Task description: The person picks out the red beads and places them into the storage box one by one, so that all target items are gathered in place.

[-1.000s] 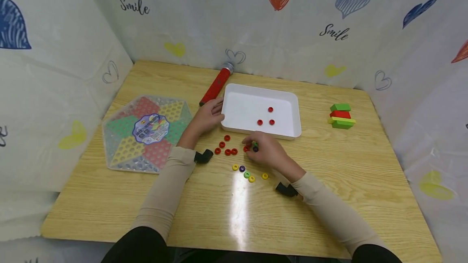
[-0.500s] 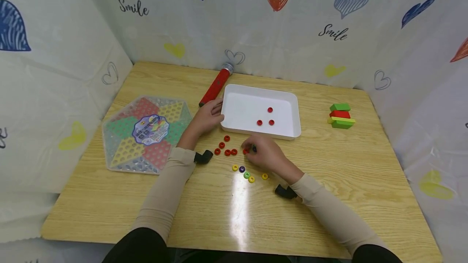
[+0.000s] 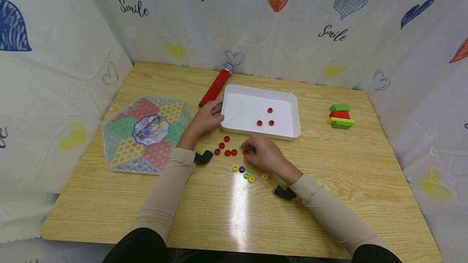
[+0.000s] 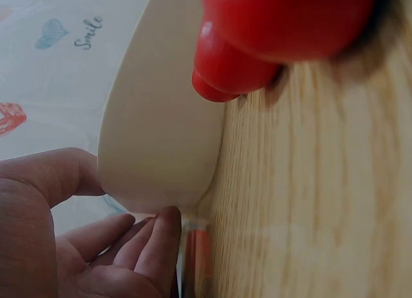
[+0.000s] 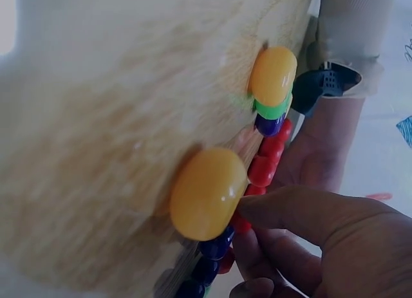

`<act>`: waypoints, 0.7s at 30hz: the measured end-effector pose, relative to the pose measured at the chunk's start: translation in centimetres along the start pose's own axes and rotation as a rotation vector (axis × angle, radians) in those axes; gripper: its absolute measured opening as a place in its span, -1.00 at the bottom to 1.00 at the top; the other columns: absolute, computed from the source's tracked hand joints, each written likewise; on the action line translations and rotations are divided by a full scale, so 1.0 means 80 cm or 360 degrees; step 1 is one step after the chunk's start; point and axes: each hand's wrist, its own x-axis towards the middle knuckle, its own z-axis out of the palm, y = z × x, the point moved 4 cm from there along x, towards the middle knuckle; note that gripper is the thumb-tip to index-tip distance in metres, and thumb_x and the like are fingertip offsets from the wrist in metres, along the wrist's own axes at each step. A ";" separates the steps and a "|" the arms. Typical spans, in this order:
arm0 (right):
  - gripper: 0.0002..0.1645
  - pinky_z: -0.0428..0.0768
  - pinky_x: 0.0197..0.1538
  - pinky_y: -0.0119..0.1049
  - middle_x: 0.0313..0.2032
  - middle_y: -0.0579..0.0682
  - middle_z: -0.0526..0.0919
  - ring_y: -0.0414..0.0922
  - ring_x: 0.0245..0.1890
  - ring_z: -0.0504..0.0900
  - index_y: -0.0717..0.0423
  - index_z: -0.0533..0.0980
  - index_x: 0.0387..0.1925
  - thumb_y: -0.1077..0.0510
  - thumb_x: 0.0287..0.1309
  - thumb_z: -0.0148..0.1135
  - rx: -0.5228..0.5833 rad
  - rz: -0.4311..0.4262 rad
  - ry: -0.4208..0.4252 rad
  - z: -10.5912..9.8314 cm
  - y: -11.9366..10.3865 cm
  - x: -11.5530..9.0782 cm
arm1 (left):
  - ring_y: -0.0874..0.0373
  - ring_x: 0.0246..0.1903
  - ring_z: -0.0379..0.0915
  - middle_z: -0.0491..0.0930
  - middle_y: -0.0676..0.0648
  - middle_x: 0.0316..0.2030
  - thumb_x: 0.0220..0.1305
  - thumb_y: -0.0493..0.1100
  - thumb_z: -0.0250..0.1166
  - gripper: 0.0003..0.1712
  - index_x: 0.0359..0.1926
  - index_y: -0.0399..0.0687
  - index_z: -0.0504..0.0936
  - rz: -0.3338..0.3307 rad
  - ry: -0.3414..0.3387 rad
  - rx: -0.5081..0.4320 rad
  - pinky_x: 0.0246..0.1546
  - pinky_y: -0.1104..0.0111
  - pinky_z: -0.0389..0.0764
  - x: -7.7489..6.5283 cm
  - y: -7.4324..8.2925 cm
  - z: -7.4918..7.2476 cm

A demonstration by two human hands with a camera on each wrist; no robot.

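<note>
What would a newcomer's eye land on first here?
Likely the white tray near the centre, with three red beads in it and the left hand at its left end. Next, perhaps, the colourful hexagonal board further left, then the red microphone by the tray's far left corner.

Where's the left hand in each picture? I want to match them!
Head view: left of the middle, left hand beside the white tray.
Left wrist view: bottom left, at the white tray.
Right wrist view: right of the middle, below its sleeve.
Shared landmark: the red beads show in all three.
</note>
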 end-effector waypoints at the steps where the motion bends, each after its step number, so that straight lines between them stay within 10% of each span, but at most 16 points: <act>1: -0.70 0.65 -0.12 -0.25 -0.23 -0.06 0.72 -0.16 -0.22 0.63 0.08 0.73 -0.13 0.27 0.02 0.44 0.0001 0.0003 0.0000 0.000 0.000 0.000 | -0.07 0.48 0.23 0.18 -0.25 0.52 0.33 -0.30 0.13 -0.20 0.55 -0.27 0.12 0.0003 -0.0001 -0.0001 0.45 0.14 0.38 0.000 0.000 0.000; 21: -0.70 0.60 -0.18 -0.23 -0.20 -0.05 0.73 -0.06 -0.23 0.63 0.13 0.72 -0.09 0.25 0.09 0.41 0.0144 0.0043 0.0005 -0.029 0.001 0.009 | -0.05 0.48 0.24 0.17 -0.23 0.52 0.34 -0.30 0.13 -0.21 0.56 -0.22 0.13 0.0018 -0.0015 -0.0012 0.43 0.14 0.40 -0.002 0.000 0.000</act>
